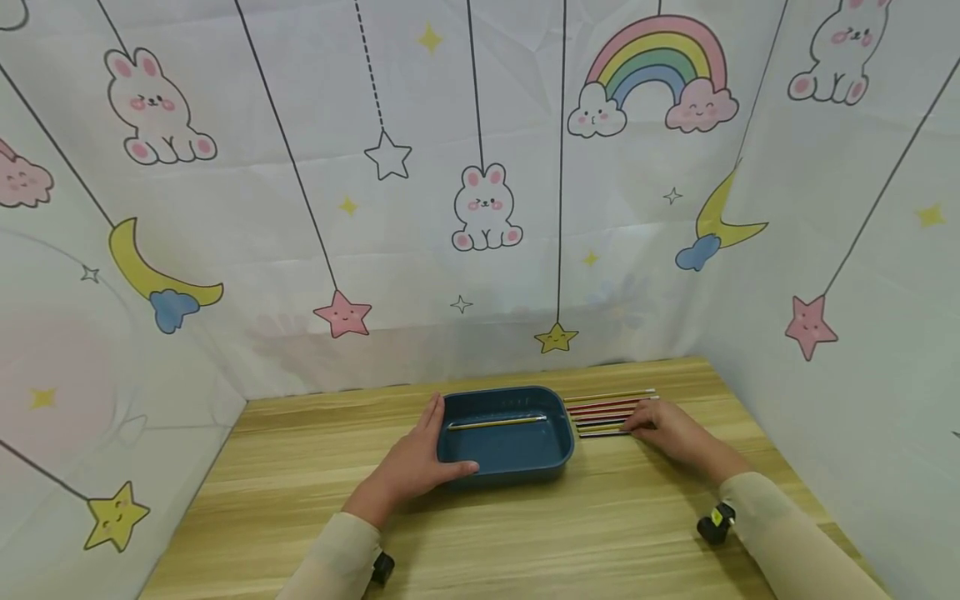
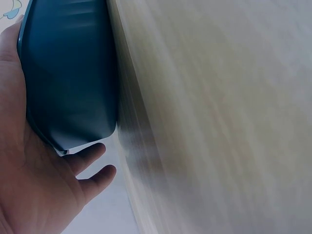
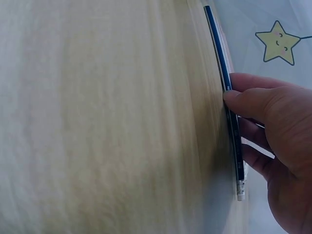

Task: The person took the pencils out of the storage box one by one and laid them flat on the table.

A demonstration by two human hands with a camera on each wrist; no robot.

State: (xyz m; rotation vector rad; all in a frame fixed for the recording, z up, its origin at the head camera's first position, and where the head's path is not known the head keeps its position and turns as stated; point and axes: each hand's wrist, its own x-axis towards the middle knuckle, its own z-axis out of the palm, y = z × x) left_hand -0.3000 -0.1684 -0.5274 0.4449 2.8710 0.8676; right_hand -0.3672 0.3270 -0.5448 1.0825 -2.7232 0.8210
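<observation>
A dark blue rectangular tray [image 1: 498,479] sits on the table, with a yellow pencil [image 1: 498,423] lying inside it. My left hand [image 1: 416,454] rests against the tray's left end, thumb along the near rim and fingers spread along the side; the left wrist view shows the straight fingers beyond the tray wall [image 2: 73,73]. To the right of the tray, my right hand [image 1: 671,429] pinches a dark blue pencil [image 3: 235,141] between thumb and fingers, close over the wood. This pencil has a pale eraser end, seen below the hand in the right wrist view.
Several more pencils [image 1: 600,407], some red and some yellow, lie side by side right of the tray. The wood-grain table [image 1: 525,542] is bordered by a white cloth backdrop [image 1: 420,250] printed with bunnies, stars and moons. A small black device hangs at each wrist.
</observation>
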